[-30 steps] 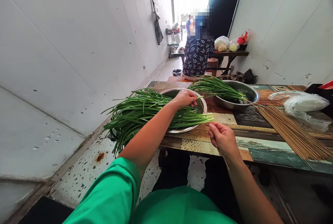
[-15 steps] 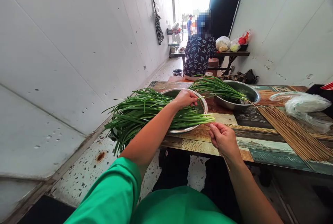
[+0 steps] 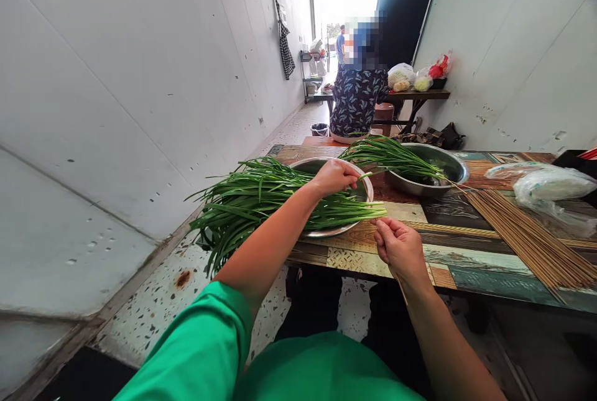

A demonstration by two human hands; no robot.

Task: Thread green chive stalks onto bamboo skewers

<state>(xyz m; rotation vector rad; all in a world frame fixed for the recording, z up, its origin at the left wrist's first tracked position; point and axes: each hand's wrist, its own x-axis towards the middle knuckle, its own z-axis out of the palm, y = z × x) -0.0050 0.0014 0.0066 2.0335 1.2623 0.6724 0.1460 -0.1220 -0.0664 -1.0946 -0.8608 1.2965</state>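
My left hand [image 3: 334, 177] is closed in a pinch on a garlic chive [image 3: 365, 175], its pale end sticking out to the right. Under that wrist, a thick pile of garlic chives [image 3: 261, 193] lies across a metal bowl [image 3: 370, 193], leaves hanging over the left side and white ends pointing right. Just beyond those ends, my right hand [image 3: 400, 245] grips a thin bamboo skewer [image 3: 401, 289], which comes out below the fist. The skewer's upper tip is hard to make out, and I cannot tell whether it touches the chive.
A second metal bowl [image 3: 459, 183] holds more chives, threaded on skewers. Many loose bamboo skewers [image 3: 527, 239] lie to the right, beside a crumpled plastic bag [image 3: 553, 184]. Past the patchwork table [image 3: 354, 258], a person in a patterned shirt [image 3: 357, 102] sits facing away at another table.
The left hand has shifted very slightly right with the chive. The right hand stays nearly in place, and the view has moved a little.
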